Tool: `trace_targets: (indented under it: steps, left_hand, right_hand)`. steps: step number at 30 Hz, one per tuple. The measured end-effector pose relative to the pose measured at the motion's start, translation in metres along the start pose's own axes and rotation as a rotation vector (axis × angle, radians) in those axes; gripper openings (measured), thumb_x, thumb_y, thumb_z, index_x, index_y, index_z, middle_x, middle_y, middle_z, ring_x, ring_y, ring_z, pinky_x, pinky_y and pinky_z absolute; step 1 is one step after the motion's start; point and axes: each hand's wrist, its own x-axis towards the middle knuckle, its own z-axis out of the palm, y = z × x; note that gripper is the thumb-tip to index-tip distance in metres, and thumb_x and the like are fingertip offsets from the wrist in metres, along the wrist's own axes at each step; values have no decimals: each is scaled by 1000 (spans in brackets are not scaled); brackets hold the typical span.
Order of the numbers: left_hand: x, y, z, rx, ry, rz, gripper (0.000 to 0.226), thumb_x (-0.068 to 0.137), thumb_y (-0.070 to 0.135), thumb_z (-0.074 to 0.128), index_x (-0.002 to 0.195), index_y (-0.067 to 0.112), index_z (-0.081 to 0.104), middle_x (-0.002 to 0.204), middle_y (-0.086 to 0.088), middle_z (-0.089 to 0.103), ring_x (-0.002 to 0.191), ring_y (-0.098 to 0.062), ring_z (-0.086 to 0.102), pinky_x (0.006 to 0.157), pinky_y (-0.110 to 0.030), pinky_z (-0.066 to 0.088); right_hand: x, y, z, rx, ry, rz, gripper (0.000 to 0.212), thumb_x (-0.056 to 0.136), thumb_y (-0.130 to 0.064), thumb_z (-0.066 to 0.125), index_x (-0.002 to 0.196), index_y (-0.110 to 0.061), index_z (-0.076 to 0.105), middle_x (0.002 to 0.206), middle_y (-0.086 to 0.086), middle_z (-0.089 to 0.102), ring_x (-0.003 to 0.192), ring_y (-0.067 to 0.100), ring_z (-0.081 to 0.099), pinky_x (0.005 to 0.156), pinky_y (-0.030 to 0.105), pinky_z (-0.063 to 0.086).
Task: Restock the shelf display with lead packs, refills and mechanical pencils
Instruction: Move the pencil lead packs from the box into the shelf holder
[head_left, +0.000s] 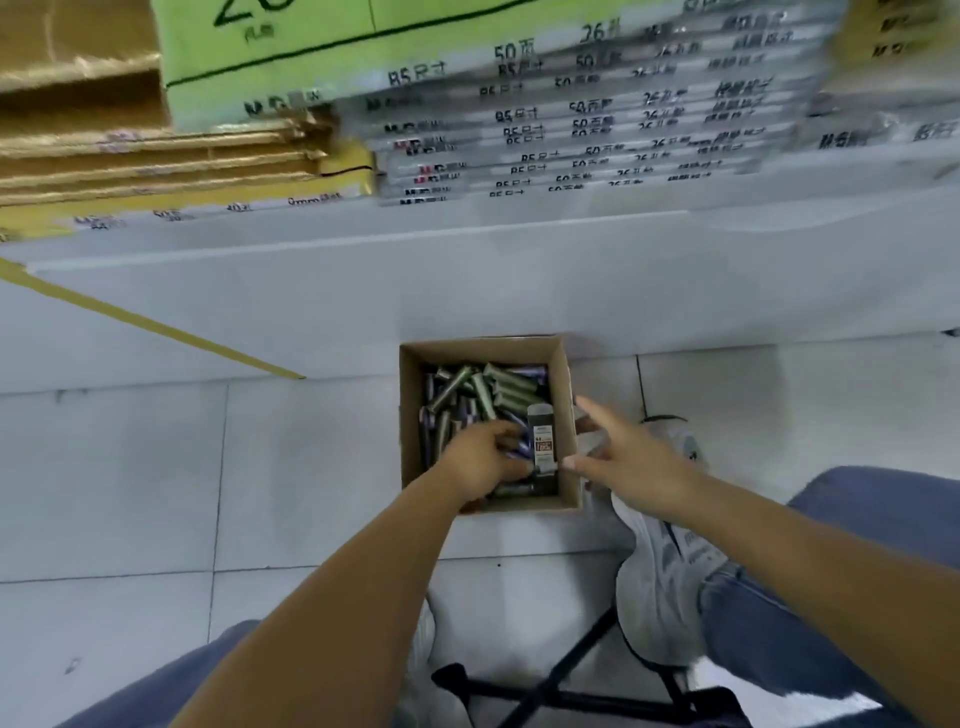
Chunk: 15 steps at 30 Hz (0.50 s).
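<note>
White floor tiles (130, 467) meet a shelf (467, 291) of stacked paper packs (571, 130). An open cardboard box (409, 415) on the floor holds lead tubes (498, 387). The left hand (480, 460), inside the box, curls around several tubes; the right hand (631, 462) hovers with fingers spread over the box's right wall.

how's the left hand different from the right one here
The left hand is down inside the cardboard box, while the right hand is outside it, by its right rim. The left hand's fingers curl round tubes in the pile; the right hand's fingers are spread and straight, holding nothing. Both are close to the dark labelled pack.
</note>
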Motion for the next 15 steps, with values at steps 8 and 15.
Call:
trace_targets:
  steps: [8,15]
  left_hand:
    - [32,9,18,7,165,-73,17,90,21,72,105,20,66,98,-6,74,85,-19,71,78,-33,58]
    - [1,8,-6,-213,243,77,10,95,15,62,105,17,65,98,-4,72,95,-22,69,81,-30,56]
  right_hand:
    - [5,6,2,91,-30,18,77,92,-30,62,151,-38,14,100,-16,60,82,-1,64,63,9,45]
    - [7,9,3,100,-3,3,75,91,-27,64,149,-40,18,117,-16,51,79,-3,64,61,5,46]
